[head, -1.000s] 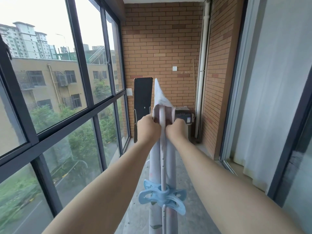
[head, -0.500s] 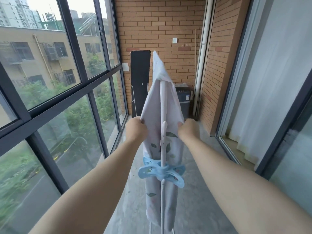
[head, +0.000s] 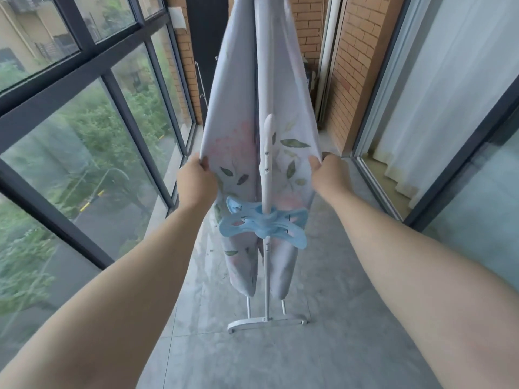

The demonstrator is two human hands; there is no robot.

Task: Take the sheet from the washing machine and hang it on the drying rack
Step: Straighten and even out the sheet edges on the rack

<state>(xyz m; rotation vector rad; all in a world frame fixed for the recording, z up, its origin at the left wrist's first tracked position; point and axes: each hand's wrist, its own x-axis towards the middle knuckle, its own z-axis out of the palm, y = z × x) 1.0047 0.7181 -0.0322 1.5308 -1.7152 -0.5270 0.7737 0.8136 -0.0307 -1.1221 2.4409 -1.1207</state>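
A pale sheet (head: 238, 113) with pink flowers and green leaves hangs over the white drying rack (head: 268, 169), falling on both sides of its post. My left hand (head: 196, 178) pinches the sheet's left edge. My right hand (head: 327, 171) pinches its right edge at the same height. A light blue plastic clip holder (head: 262, 224) sits on the post just below my hands. The rack's white foot (head: 266, 322) rests on the grey floor. The rack's top is out of frame.
A dark-framed window wall (head: 92, 74) runs along the left. A brick wall (head: 348, 66) and a glass door with white curtain (head: 438, 88) are on the right. A black board (head: 206, 37) leans at the far end. Grey floor tiles (head: 252, 357) lie below.
My hands slid down the sheet from the top of the rack to mid-height and moved apart, spreading the cloth. The view tilted downward, bringing the rack's foot into sight.
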